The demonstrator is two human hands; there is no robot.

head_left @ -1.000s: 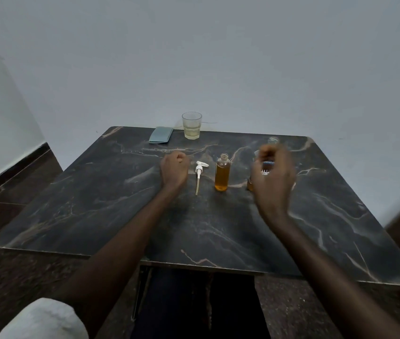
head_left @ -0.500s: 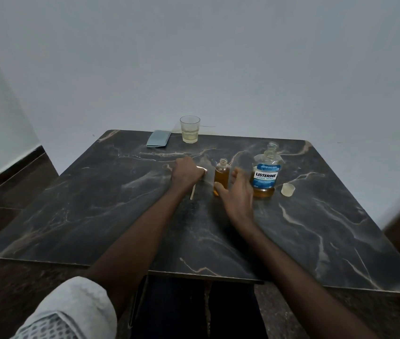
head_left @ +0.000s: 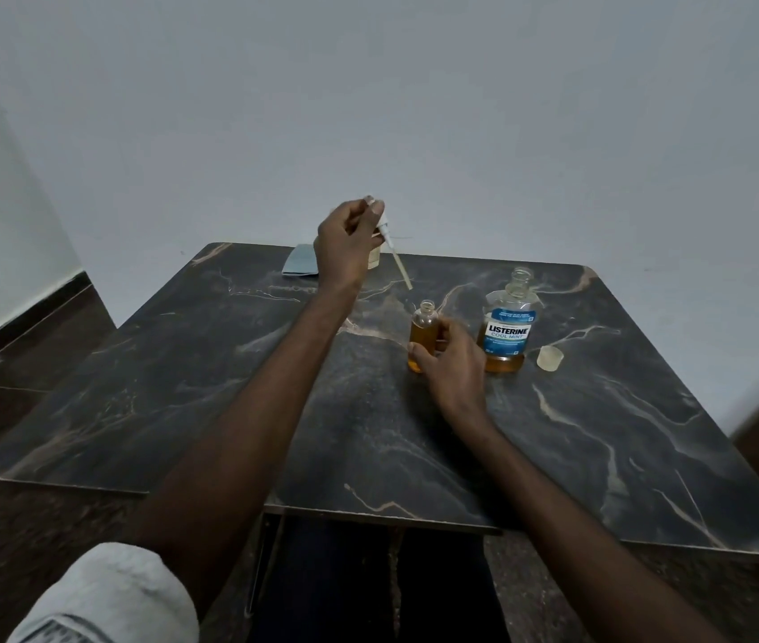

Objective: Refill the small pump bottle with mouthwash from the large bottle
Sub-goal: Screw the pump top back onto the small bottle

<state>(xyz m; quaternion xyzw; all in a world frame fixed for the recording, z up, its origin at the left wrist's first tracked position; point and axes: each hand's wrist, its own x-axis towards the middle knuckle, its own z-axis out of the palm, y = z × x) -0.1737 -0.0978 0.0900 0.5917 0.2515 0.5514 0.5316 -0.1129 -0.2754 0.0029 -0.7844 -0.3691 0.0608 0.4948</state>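
I've lifted the pump [head_left: 389, 239] off the bench [head_left: 183, 387], left fingers [head_left: 374, 210] pinching it; right fingers [head_left: 420, 354] clamp the small bottle [head_left: 423, 329] at four o'clock: refitting likely next.

The left arm reaches forward and up, forearm bare, its hand [head_left: 345, 245] held higher than the right, fingers curled and pinching the pump [head_left: 386, 229] at its head. The right arm stretches forward lower, its hand [head_left: 456, 364] gripping the bottle [head_left: 423, 329] between thumb and fingers.
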